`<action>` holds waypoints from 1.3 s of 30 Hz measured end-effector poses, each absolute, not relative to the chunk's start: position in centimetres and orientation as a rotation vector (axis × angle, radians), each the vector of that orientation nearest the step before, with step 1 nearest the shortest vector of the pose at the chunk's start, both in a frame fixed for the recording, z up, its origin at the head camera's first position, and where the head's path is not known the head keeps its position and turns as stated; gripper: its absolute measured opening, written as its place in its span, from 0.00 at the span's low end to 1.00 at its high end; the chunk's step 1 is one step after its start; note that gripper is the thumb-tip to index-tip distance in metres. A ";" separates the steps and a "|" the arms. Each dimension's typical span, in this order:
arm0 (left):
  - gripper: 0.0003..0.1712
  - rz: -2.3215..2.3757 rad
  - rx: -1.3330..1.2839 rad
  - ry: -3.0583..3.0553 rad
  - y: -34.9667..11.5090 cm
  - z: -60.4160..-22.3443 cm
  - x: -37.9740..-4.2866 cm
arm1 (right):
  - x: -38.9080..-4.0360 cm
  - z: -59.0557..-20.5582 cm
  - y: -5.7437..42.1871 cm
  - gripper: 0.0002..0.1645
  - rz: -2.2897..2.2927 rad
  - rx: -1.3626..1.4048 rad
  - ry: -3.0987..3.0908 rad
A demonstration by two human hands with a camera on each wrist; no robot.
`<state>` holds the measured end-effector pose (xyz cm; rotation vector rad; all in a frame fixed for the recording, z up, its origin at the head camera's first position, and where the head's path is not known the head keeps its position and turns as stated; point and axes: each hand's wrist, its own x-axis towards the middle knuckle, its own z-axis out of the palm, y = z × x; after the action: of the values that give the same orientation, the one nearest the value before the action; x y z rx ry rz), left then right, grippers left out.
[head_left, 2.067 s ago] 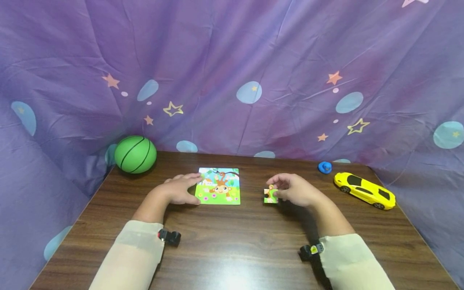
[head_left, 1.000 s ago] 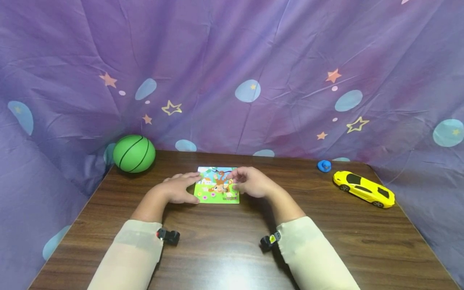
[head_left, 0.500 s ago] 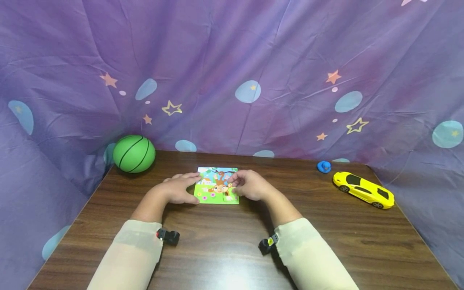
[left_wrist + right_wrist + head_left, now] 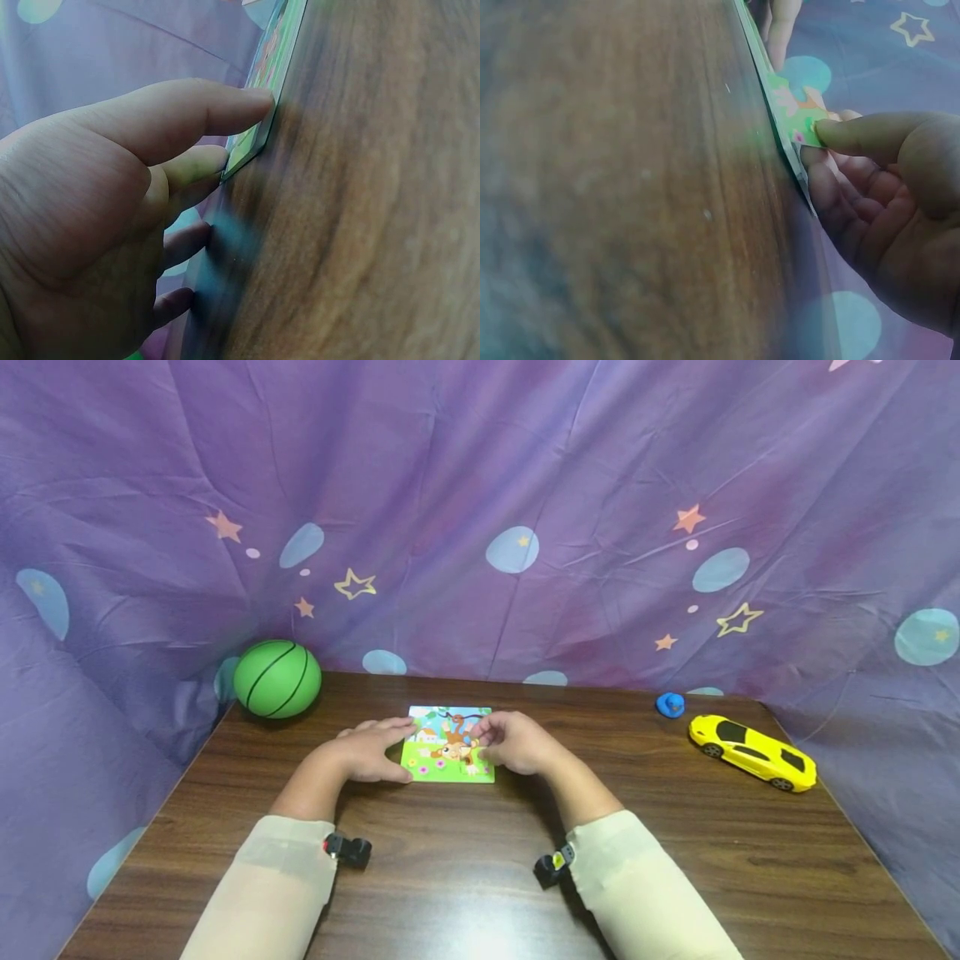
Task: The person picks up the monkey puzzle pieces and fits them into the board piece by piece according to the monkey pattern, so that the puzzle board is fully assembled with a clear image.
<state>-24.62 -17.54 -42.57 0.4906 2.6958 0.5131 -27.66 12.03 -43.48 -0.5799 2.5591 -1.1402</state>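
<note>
A square jigsaw puzzle (image 4: 427, 760) with a monkey picture lies flat on the table between my hands. My left hand (image 4: 367, 752) rests at its left side, thumb on the near left corner and forefinger on the far left edge; the left wrist view shows the thumb (image 4: 240, 109) lying over the board's rim. At the right side, my right hand (image 4: 517, 743) pinches a puzzle piece (image 4: 799, 120) between thumb and fingers. The piece, green with part of the monkey, sits slightly tilted over the board's near right corner, its outer edge raised.
On the brown wooden table (image 4: 435, 877), a green ball (image 4: 277, 678) stands at the back left. A blue rubber duck (image 4: 671, 705) and a yellow toy car (image 4: 752, 753) are at the right. A purple curtain (image 4: 450, 485) hangs behind the table.
My right hand has carried the puzzle piece leftward from beside the board onto its right part, then lined it up closer with the picture. My left hand has stayed in place.
</note>
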 end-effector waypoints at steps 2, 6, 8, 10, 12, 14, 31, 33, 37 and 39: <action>0.55 0.515 0.488 2.693 -17.5 -42.6 -24.6 | -27.7 -43.5 12.1 0.17 -1.126 -0.582 2.556; 0.55 0.514 0.487 2.691 -17.5 -42.6 -24.6 | -27.8 -43.7 12.3 0.23 -1.023 -0.602 2.585; 0.55 0.518 0.489 2.689 -17.5 -42.6 -24.6 | -27.8 -43.7 12.4 0.27 -0.968 -0.621 2.600; 0.55 0.519 0.490 2.688 -17.4 -42.7 -24.7 | -27.8 -43.7 12.4 0.28 -0.931 -0.629 2.609; 0.56 0.515 0.498 2.691 -17.4 -42.6 -24.7 | -27.8 -43.7 12.5 0.29 -0.921 -0.631 2.603; 0.56 0.519 0.491 2.688 -17.4 -42.6 -24.7 | -27.7 -43.6 12.5 0.29 -0.914 -0.627 2.596; 0.56 0.515 0.476 2.692 -17.4 -42.7 -24.9 | -27.5 -43.3 12.6 0.27 -0.804 -0.659 2.588; 0.56 0.515 0.478 2.698 -17.5 -42.7 -24.9 | -27.5 -43.3 12.6 0.27 -0.816 -0.650 2.582; 0.57 0.516 0.478 2.712 -17.6 -42.8 -25.0 | -27.8 -43.3 12.9 0.27 -0.850 -0.665 2.567; 0.56 0.523 0.475 2.715 -17.7 -42.9 -25.0 | -27.8 -43.2 13.1 0.26 -0.897 -0.681 2.555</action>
<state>-24.98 -17.66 -42.85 0.4754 2.7149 0.5232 -27.84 13.11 -43.19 -0.6805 2.5549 -0.8969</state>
